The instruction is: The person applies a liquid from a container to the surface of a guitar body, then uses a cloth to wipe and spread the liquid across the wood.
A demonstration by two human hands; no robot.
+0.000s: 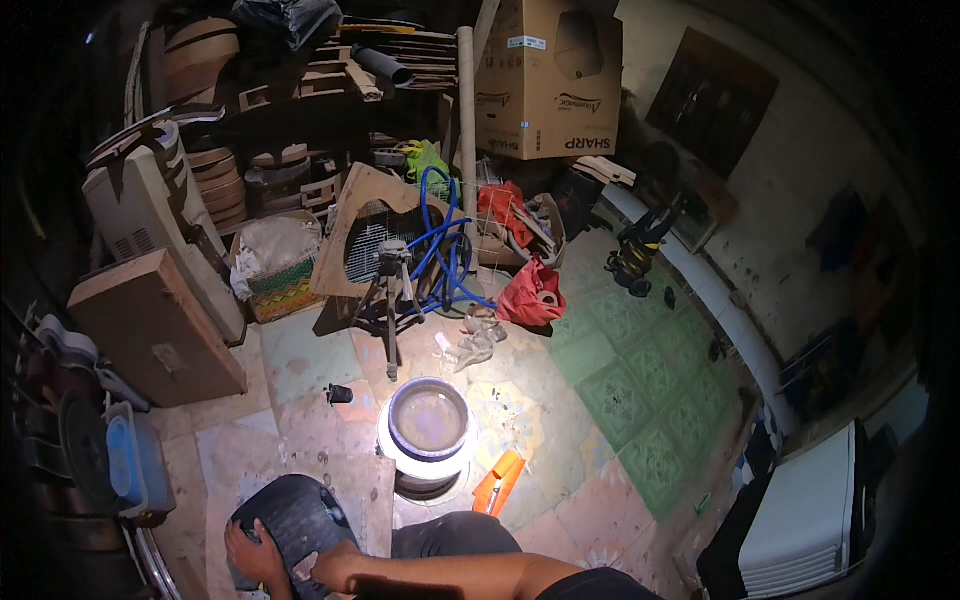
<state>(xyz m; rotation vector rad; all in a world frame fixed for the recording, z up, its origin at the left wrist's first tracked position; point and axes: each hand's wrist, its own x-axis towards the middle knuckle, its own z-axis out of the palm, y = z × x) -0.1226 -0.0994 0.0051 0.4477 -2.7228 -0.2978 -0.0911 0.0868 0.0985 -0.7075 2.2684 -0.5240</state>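
A dark, rounded, scuffed piece (297, 513) lies low at the left on a flat pale board (372, 495). My left hand (256, 553) grips its left side, fingers spread over the surface. On its lower right part, my right hand (338, 566) is closed, with a small pale patch at the fingertips. What those fingers hold, if anything, cannot be made out. Just beyond my knee stands a round white pot-like stand (415, 478) with a purplish, shallow bowl-shaped top (430, 418). An orange tool-like object (498, 484) lies on the tiles right of it.
A tripod (392, 300) and coiled blue hose (455, 250) stand ahead. Red bags (532, 293) and a large cardboard box (548, 85) are farther back. A brown box (158, 330) and blue tub (135, 460) line the left. A white appliance (802, 510) stands right. A small black cup (340, 394) lies nearby.
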